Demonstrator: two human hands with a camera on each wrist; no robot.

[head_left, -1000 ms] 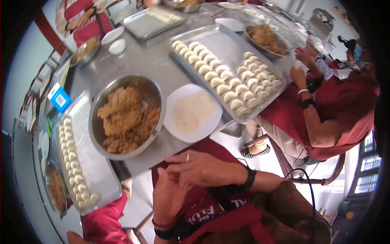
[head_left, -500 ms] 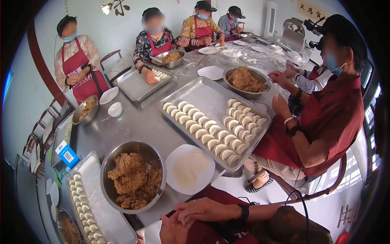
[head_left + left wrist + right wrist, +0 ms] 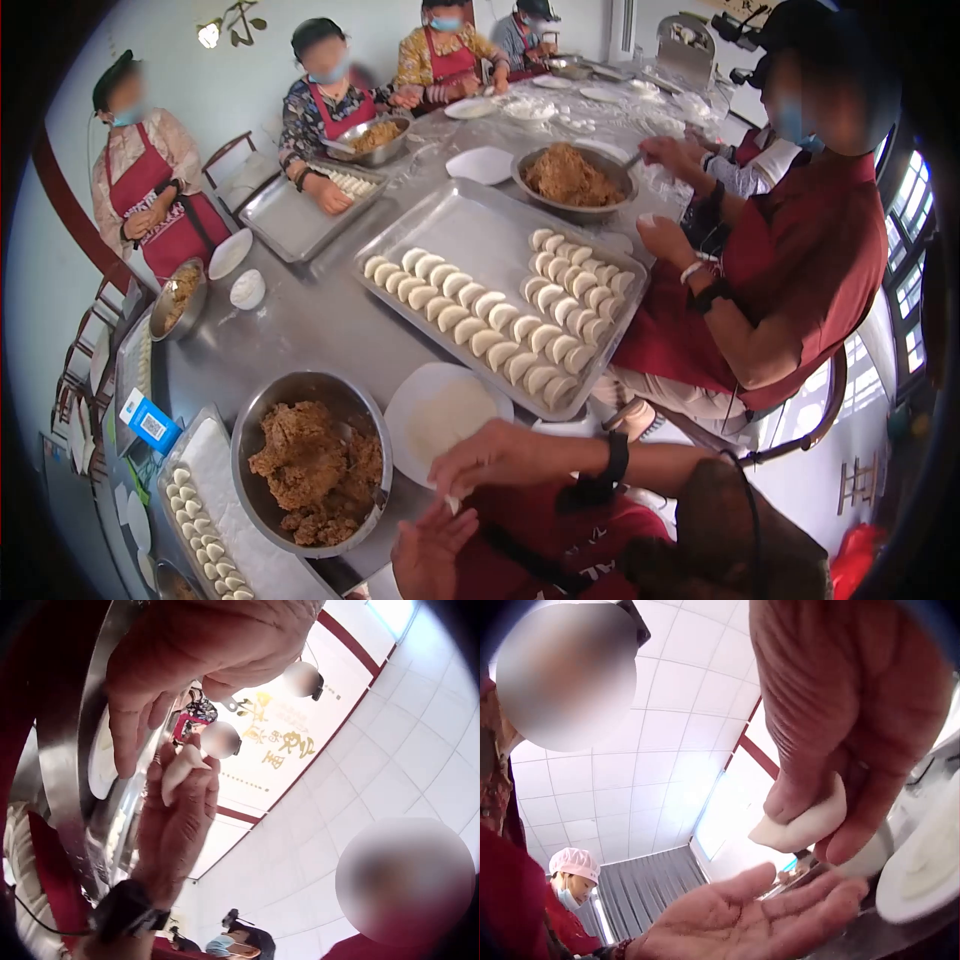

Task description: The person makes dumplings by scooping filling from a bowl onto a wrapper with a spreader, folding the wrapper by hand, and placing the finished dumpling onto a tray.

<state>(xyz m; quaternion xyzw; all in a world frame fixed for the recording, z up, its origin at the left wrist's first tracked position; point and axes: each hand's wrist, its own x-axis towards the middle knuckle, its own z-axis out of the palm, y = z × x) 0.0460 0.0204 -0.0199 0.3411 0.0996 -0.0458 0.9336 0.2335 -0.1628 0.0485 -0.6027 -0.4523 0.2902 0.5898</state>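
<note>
My right hand (image 3: 500,455) pinches a white half-moon dumpling (image 3: 810,821) between thumb and fingers; its edge is folded closed. Just below it, my left hand (image 3: 757,919) lies palm up with the fingers extended, apart from the dumpling. In the left wrist view the dumpling (image 3: 182,772) shows beyond my left hand (image 3: 202,656). Both hands are over my lap at the table's near edge. Close to them stand a white plate (image 3: 405,385) with thin round dough wrappers (image 3: 450,415) and a steel bowl (image 3: 247,440) of brown crumbly filling (image 3: 305,460).
A large metal tray (image 3: 450,225) with rows of dumplings lies ahead, and a papered tray (image 3: 255,565) with more at left. A person in a red apron (image 3: 750,280) sits at right. Several people work along the far side, near another bowl of filling (image 3: 570,175).
The head view has tilted up and then swung right. My hands were together before; now the right hand has lifted off the left palm, with the dumpling showing in its fingers.
</note>
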